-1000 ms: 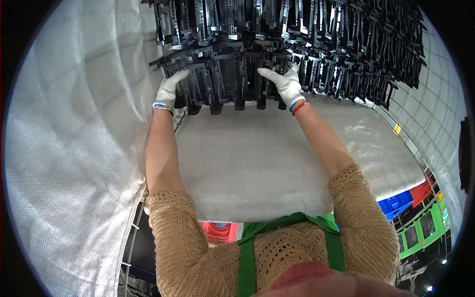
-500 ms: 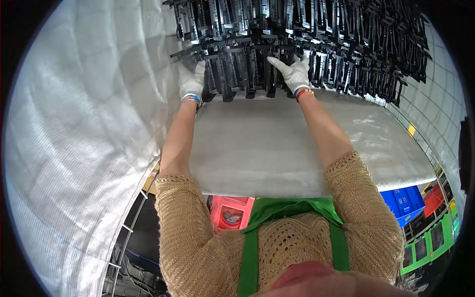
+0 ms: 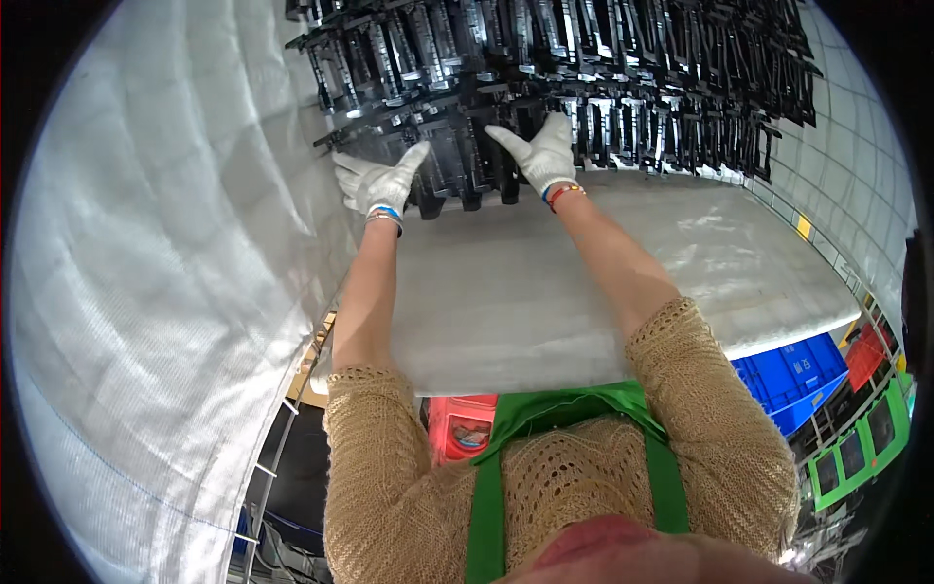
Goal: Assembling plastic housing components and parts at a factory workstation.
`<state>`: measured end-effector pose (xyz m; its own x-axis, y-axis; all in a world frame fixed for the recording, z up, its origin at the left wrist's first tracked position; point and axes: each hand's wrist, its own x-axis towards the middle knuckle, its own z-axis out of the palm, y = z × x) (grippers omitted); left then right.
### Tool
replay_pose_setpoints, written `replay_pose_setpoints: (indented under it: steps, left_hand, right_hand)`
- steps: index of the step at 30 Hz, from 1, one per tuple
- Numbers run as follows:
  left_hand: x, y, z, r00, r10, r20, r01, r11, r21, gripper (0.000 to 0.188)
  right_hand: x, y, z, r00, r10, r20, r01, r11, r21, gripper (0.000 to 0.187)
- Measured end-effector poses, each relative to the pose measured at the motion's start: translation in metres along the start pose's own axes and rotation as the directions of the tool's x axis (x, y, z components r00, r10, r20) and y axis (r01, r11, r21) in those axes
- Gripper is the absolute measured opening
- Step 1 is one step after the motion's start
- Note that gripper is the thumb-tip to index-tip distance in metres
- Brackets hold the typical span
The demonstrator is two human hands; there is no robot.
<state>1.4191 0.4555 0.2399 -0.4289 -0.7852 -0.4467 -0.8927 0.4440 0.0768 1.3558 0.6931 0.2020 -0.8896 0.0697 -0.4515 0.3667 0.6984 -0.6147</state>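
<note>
Long, narrow black plastic parts (image 3: 448, 161) stand side by side in a row at the far edge of the grey covered surface. White gloves cover both my hands. My left hand (image 3: 379, 182) is at the row's left end, its thumb pointing inward against the parts and its fingers at their outer side. Farther right, my right hand (image 3: 543, 156) presses in from the other side, thumb toward the left, its other fingers partly hidden among the parts. The section between my hands is gripped from both ends and sits slightly nearer me on its left side.
More black parts (image 3: 671, 58) are stacked in tiers behind and to the right. A grey padded surface (image 3: 506, 292) lies under my forearms. White woven sheeting (image 3: 165, 243) hangs at left. Below the surface are a red bin (image 3: 462, 428), a blue crate (image 3: 793, 380) and a green frame (image 3: 861, 453).
My left hand has come slightly nearer me, and the section of parts between my hands has tilted, its left end nearer. The whole view has also shifted a little.
</note>
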Motion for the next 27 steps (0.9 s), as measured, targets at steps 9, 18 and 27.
replay_pose_setpoints:
  steps: [9,18,27]
  left_hand:
    - [0.005,0.005,0.006,0.998,-0.067,-0.018,0.067,0.998,-0.006,0.166]
    - [0.003,0.006,-0.003,0.997,-0.074,0.037,0.074,0.997,-0.009,0.166]
    - [-0.003,0.008,-0.019,0.989,-0.064,0.137,0.062,0.998,0.02,0.158]
  right_hand:
    - [0.001,-0.014,0.0,0.992,0.125,0.019,-0.125,0.992,0.006,0.124]
    - [0.004,-0.005,0.0,0.998,0.033,0.049,-0.026,0.991,-0.134,0.141]
    - [0.024,0.017,-0.037,0.958,0.069,0.279,-0.098,0.991,0.092,0.135]
